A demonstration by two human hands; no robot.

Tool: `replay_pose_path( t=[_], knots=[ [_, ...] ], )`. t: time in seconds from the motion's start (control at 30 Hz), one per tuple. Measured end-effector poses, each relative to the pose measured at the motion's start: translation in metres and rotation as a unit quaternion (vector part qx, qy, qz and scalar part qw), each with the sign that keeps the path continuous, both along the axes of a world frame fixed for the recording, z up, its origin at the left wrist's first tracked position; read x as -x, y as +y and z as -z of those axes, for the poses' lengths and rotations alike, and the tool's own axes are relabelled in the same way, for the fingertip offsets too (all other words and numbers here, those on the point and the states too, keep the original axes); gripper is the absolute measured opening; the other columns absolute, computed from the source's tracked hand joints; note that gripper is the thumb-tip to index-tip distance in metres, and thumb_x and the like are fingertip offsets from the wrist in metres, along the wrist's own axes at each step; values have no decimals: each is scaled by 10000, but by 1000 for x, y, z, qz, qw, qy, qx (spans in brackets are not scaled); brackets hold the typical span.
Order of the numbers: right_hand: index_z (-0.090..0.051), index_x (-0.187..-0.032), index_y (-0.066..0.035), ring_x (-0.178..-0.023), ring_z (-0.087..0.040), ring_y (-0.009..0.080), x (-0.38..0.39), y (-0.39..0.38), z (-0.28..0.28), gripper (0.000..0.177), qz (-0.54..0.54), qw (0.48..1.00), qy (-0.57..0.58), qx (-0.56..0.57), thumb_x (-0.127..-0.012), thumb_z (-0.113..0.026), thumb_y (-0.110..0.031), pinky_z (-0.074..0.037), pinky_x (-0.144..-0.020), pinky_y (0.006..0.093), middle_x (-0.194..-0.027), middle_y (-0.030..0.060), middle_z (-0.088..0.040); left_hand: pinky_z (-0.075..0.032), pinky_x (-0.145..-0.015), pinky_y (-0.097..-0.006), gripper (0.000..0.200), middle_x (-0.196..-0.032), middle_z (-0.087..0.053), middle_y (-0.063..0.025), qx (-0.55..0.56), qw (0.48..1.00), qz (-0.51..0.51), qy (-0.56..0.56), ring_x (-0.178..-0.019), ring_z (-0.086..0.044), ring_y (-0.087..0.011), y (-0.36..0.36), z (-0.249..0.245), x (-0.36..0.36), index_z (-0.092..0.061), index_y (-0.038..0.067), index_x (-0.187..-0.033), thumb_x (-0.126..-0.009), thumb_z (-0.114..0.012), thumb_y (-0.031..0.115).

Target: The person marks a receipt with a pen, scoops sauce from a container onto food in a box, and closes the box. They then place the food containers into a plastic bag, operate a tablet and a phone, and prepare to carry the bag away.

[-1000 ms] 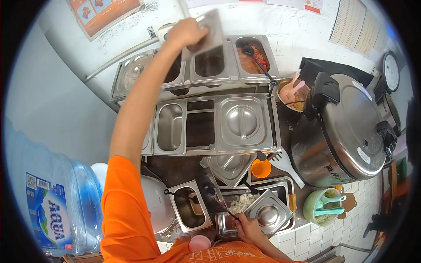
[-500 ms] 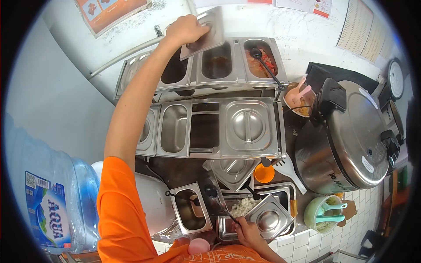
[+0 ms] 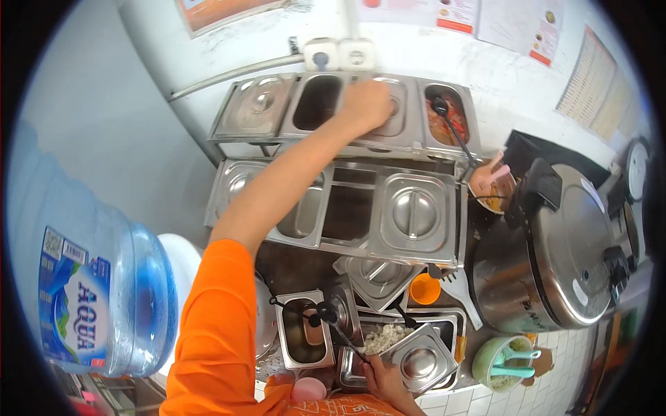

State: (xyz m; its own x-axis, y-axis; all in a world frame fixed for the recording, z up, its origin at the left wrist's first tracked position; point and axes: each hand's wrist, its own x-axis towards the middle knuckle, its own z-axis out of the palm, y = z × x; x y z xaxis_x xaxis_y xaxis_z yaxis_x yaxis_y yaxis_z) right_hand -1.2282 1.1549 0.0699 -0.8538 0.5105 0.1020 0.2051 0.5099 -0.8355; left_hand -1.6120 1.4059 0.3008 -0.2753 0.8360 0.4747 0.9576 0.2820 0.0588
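My left hand (image 3: 368, 105) reaches to the back row with its fingers closed on a steel pan lid (image 3: 397, 123), which lies over a middle pan there. Left of it, an uncovered pan (image 3: 318, 104) has a dark inside. On the right, another pan holds red food (image 3: 444, 125) and a black ladle (image 3: 454, 128). Low in front, my right hand (image 3: 385, 380) is closed around the handle of another black ladle (image 3: 347, 340). Its bowl is over a small pan of brownish liquid (image 3: 304, 340). White shredded food (image 3: 385, 338) and a tilted steel lid (image 3: 418, 359) are beside this hand.
A large steel cooker (image 3: 548, 243) stands at the right, near a green tub with teal scoops (image 3: 503, 364). A water jug (image 3: 90, 277) stands at the left. An orange cup (image 3: 424, 288) and a white spatula (image 3: 461, 298) lie in front of the middle rack.
My left hand has brought the lid down and to the right onto the pan of dark liquid. My right hand still grips the ladle. The view has shifted slightly.
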Motion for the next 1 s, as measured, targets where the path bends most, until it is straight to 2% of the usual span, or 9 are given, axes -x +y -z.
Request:
replay_pose_path(
  t=[0.1, 0.27, 0.33, 0.4, 0.53, 0.63, 0.7, 0.87, 1.0],
  knots=[
    [-521, -966, -12, -602, -635, 316, 2, 0, -7, 100, -24, 998, -51, -10, -876, -550, -45, -489, -519, 391, -711, 145, -641, -536, -688, -439, 343, -804, -659, -223, -15, 1000, 8, 6, -763, -662, -374, 14, 11, 11, -677, -24, -763, -777, -634, 316],
    [-518, -967, -7, -623, -648, 307, 11, 1, -21, 93, -28, 998, -40, 37, -882, -536, -39, -505, -551, 379, -720, 125, -651, -532, -690, -440, 366, -799, -655, -224, -37, 998, 46, 15, -787, -660, -365, 12, 6, 13, -679, -9, -774, -828, -612, 348],
    [-522, -967, -3, -634, -653, 304, 10, 1, -19, 93, -19, 998, -51, 35, -884, -536, -42, -509, -556, 375, -729, 122, -657, -530, -693, -443, 391, -813, -655, -222, -35, 999, 41, 0, -798, -657, -363, 0, -4, 15, -671, -15, -809, -846, -595, 366],
    [-525, -966, -5, -632, -655, 302, 9, 3, -21, 94, -11, 999, -45, 28, -883, -539, -46, -510, -555, 372, -728, 123, -658, -527, -694, -448, 376, -835, -653, -228, -101, 994, -5, -35, -798, -654, -370, -14, -9, 30, -666, -16, -845, -847, -591, 353],
    [-536, -966, -14, -623, -657, 304, -1, 2, -4, 101, 6, 999, -47, 17, -878, -554, -61, -515, -552, 369, -720, 125, -661, -535, -717, -450, 296, -875, -655, -235, -16, 988, -151, 12, -839, -657, -370, -62, -20, 74, -669, -11, -867, -800, -631, 275],
    [-529, -971, -19, -592, -640, 322, 7, -1, -14, 111, -11, 999, -42, 5, -878, -558, -70, -494, -523, 389, -681, 134, -643, -538, -735, -450, 281, -888, -660, -234, 60, 979, -181, 67, -855, -660, -363, -76, -11, 95, -672, -15, -879, -788, -644, 249],
    [-526, -972, -19, -585, -635, 327, 10, 0, -16, 113, -29, 999, -32, -32, -878, -558, -71, -485, -514, 396, -671, 138, -636, -539, -740, -449, 279, -898, -661, -234, 60, 979, -185, 68, -857, -661, -360, -78, -4, 100, -675, -16, -876, -788, -645, 248],
    [-517, -956, -18, -586, -629, 327, 5, -1, -16, 88, -16, 999, -27, 29, -878, -545, -50, -475, -510, 397, -662, 145, -625, -532, -767, -446, 280, -923, -660, -243, 50, 976, -210, 32, -871, -658, -367, -68, 6, 105, -685, -22, -878, -790, -643, 241],
    [-518, -960, -35, -550, -603, 321, 1, -2, -9, 116, 8, 1000, 2, 25, -876, -566, -98, -459, -497, 424, -620, 145, -593, -505, -810, -455, 353, -933, -647, -273, 108, 977, -185, 16, -883, -641, -403, -65, 5, 114, -667, -57, -924, -822, -603, 275]
  ],
)
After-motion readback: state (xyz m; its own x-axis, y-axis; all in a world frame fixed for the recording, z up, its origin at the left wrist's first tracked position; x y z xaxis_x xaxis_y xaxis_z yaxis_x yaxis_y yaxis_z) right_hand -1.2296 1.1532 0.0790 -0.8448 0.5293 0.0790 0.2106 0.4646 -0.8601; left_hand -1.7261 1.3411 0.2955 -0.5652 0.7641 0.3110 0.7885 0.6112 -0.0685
